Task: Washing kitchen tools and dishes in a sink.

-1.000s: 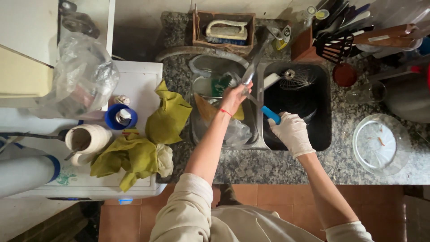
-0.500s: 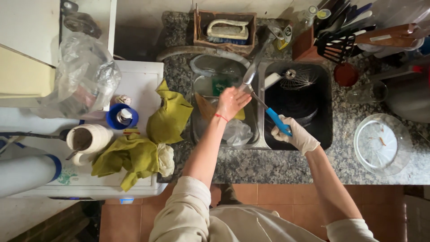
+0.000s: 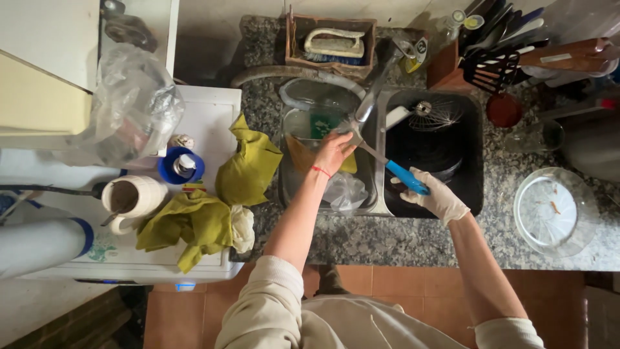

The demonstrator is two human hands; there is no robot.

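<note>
Nearest to us, at six o'clock, our cream sleeves run up toward the sink, and we see both our arms stretched over the speckled stone counter (image 3: pixel 400 239). Our right hand (image 3: pixel 439 199), in a pale glove, sits at about four o'clock from the frame's middle and is closed around the blue handle of a knife (image 3: pixel 387 165); the blade slants up toward ten o'clock across the divider between the two sink basins. Our left hand (image 3: pixel 332 152), bare with a red band at the wrist, is just beyond, its fingers curled about the blade's tip; we cannot tell how tightly it pinches, since the fingers hide the metal. Below that hand, in the left basin (image 3: pixel 290 187), we see a clear bag (image 3: pixel 345 190) and a clear container with something green in it (image 3: pixel 316 123). At three o'clock a glass lid (image 3: pixel 558 213) lies on the counter, well apart from our gloved hand. At nine o'clock yellow-green cloths (image 3: pixel 194 223) are heaped on a white appliance top (image 3: pixel 213 110), beside a white mug (image 3: pixel 132 197) and a blue cap (image 3: pixel 181 167). Farther off, the right basin (image 3: pixel 475 161) holds dark pans and a wire whisk (image 3: pixel 433 113), with the tap (image 3: pixel 374 90) angled over the divider. At twelve o'clock a wooden box with a scrubbing brush (image 3: pixel 332 42) stands against the wall, and at one o'clock a holder of dark utensils (image 3: pixel 491 64).
</note>
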